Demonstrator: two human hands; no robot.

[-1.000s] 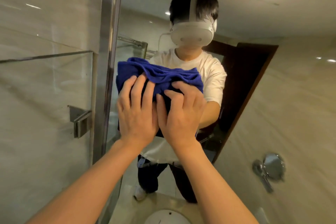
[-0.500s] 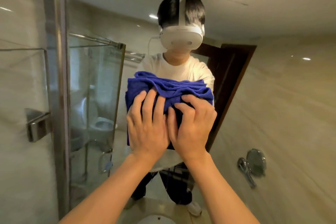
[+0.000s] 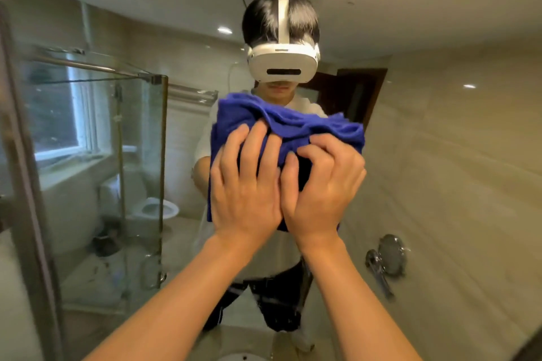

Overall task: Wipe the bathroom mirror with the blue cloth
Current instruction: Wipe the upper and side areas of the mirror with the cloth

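A bunched blue cloth [image 3: 293, 123] lies flat against the bathroom mirror [image 3: 440, 155] at chest height, in the middle of the head view. My left hand [image 3: 246, 193] presses on its left half with fingers spread and nearly straight. My right hand [image 3: 322, 190] sits beside it, touching it, with fingers curled into the cloth's right half. The cloth's lower part is hidden behind both hands. The mirror reflects a person in a white headset and white shirt.
The mirror's metal frame [image 3: 20, 184] runs down the far left. Reflected in the glass are a shower enclosure [image 3: 140, 155], a toilet [image 3: 155, 208] and a round wall mirror on an arm [image 3: 391, 255]. A white basin [image 3: 243, 356] shows at the bottom edge.
Both hands slid the cloth to the right across the mirror, away from the left frame. My right hand's fingers have curled tighter into the cloth.
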